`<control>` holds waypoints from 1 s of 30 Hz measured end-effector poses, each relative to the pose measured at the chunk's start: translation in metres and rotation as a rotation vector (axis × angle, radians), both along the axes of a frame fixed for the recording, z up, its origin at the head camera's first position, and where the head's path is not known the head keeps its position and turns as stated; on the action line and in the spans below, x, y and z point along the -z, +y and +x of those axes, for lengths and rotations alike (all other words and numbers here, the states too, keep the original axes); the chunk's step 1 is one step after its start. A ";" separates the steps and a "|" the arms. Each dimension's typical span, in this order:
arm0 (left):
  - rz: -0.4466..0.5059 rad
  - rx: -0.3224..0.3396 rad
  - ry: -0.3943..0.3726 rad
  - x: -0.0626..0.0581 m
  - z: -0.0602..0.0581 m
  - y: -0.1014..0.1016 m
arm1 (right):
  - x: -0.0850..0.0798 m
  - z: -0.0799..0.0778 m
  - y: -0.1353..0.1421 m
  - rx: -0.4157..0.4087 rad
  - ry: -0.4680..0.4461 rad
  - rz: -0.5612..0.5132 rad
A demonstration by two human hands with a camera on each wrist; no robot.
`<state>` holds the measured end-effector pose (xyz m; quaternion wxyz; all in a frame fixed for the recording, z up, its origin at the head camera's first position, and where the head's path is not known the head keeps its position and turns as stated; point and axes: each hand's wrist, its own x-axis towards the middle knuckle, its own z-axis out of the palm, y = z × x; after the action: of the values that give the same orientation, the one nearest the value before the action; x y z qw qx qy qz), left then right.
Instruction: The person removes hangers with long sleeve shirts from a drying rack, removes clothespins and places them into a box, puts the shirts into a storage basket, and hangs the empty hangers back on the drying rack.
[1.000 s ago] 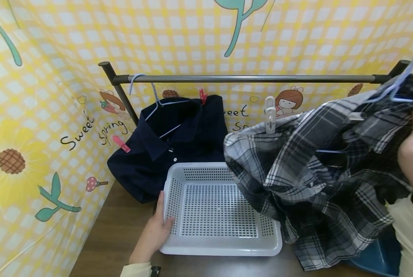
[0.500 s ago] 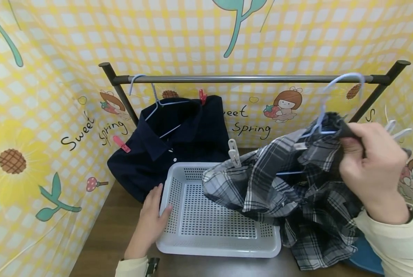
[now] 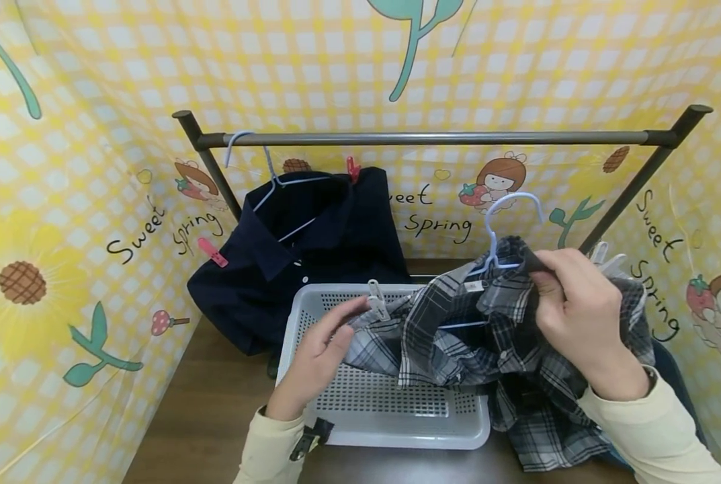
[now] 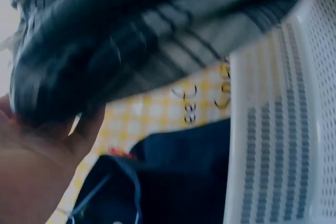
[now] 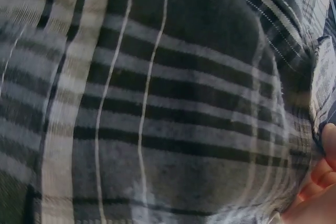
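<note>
- The fingers of the right hand (image 3: 578, 312) pinch the plaid shirt (image 3: 420, 323) beside its collar.
- The fingers of the left hand (image 3: 318, 349) are extended, thumb apart, at the shirt's other shoulder; cloth hides whether they grip it.
- Just beyond the left fingertips, a white clothespin (image 3: 376, 301) sits on that shoulder.
- Left of the right fingers, a light-blue hanger (image 3: 492, 238) rises from the collar, its hook free.
- Below both hands' fingers, the white basket (image 3: 408, 435) stands on the bench (image 3: 191, 403). The left hand has just left its rim, and the shirt has swung inward over it; so both hands are now at the garment and neither steadies the basket.
- Farther from the fingers, the navy shirt (image 3: 348, 249) hangs from the rail (image 3: 433, 138).
</note>
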<state>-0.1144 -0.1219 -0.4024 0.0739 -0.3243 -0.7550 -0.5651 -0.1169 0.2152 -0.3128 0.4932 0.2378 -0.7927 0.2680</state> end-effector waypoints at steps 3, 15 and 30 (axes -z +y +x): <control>-0.047 -0.019 0.058 -0.001 -0.004 0.011 | 0.006 0.001 0.004 0.012 -0.013 0.000; 0.016 -0.206 0.320 0.013 -0.018 0.032 | 0.017 0.003 0.019 0.052 -0.051 -0.035; 0.047 -0.529 0.722 0.024 -0.030 0.050 | 0.001 0.021 0.030 0.076 -0.108 0.012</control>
<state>-0.1442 -0.0719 -0.4269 0.4821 -0.2946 -0.7249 -0.3941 -0.0954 0.2448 -0.3134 0.4580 0.1958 -0.8283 0.2567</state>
